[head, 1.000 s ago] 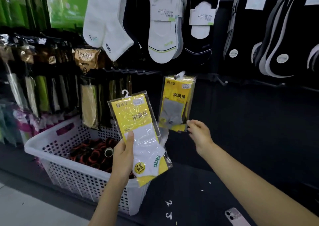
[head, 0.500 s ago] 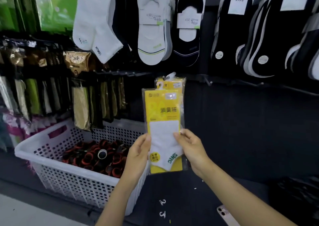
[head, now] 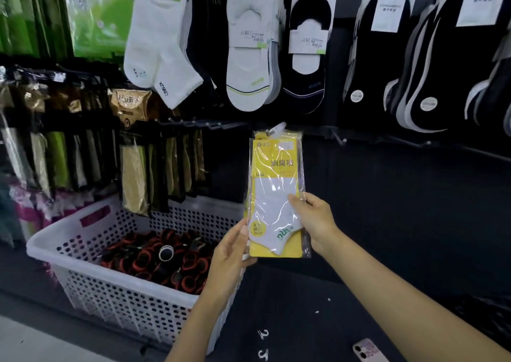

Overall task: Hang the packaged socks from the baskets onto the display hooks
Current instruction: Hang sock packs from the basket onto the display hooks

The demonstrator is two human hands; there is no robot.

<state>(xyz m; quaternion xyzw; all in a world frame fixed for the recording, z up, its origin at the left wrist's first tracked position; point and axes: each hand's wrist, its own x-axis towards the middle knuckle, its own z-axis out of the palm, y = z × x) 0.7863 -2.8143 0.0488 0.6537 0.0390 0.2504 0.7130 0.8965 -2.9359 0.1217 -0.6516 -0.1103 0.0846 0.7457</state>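
Head view: you held the sock packet (head: 276, 195) upright, its long axis running straight up from both hands; your left hand (head: 231, 253) gripped its lower left edge; your right hand (head: 315, 220) pinched the right edge, slightly higher; the white hanger tab (head: 277, 128) sat above both.

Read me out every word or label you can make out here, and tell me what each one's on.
"消臭袜": on the yellow sock package, upper half.
Corner logo and round sticker on that package: too small to read.
Lettering on the white ankle sock: blurred.
Printing on the card labels of hanging socks: too small.
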